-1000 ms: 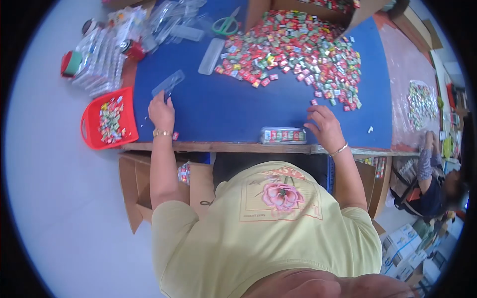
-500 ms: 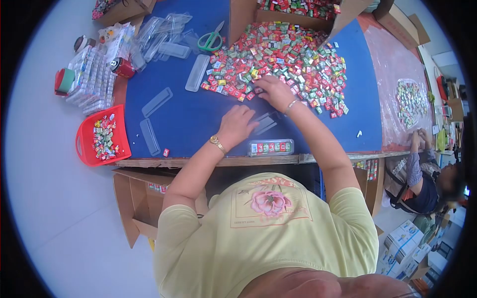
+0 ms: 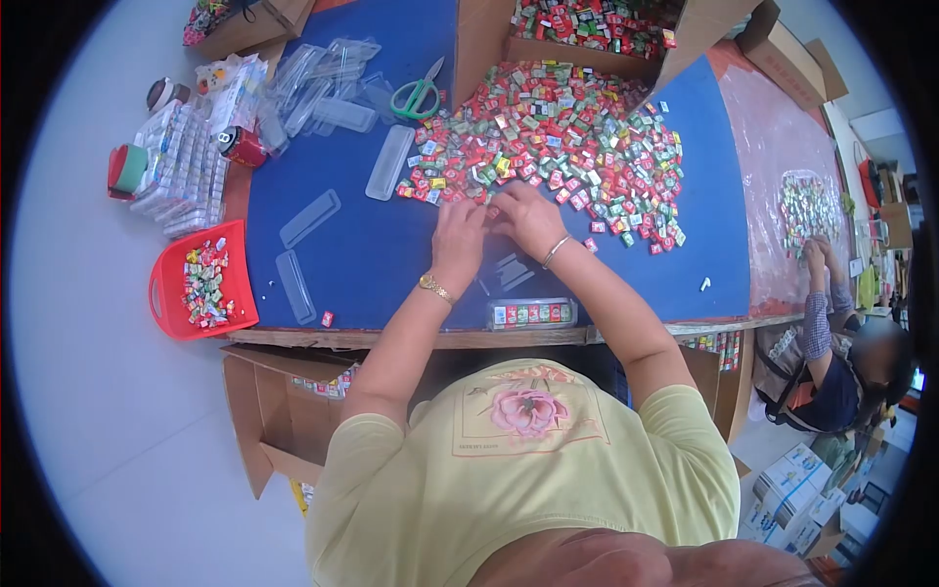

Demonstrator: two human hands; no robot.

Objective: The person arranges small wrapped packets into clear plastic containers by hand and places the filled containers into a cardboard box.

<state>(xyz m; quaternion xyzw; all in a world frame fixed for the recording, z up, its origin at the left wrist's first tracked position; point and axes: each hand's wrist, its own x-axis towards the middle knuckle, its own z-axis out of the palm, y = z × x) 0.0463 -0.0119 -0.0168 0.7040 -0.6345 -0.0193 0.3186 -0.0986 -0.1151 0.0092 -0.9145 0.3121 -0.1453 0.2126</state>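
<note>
My left hand [image 3: 460, 235] and my right hand [image 3: 526, 217] are close together at the near edge of a pile of small colourful wrapped pieces [image 3: 548, 127]. Both have bent fingers around something too small to make out. Just below them a clear empty tray [image 3: 511, 274] lies on the blue mat [image 3: 391, 254]. Nearer the table edge sits a clear box [image 3: 531, 313] with a row of red and green pieces inside. Two clear lids [image 3: 310, 218] [image 3: 295, 287] rest on the mat at the left.
Green-handled scissors [image 3: 418, 96] lie beside stacked clear packaging [image 3: 328, 83]. A red scoop [image 3: 243, 281] with pieces hangs at the left edge. An open cardboard box [image 3: 577, 56] stands behind the pile. Another person [image 3: 831, 382] is at the right.
My left hand has come from the far-left lid to the pile's edge. My right hand moved to the pile, then back beside my left. A clear tray now lies below them.
</note>
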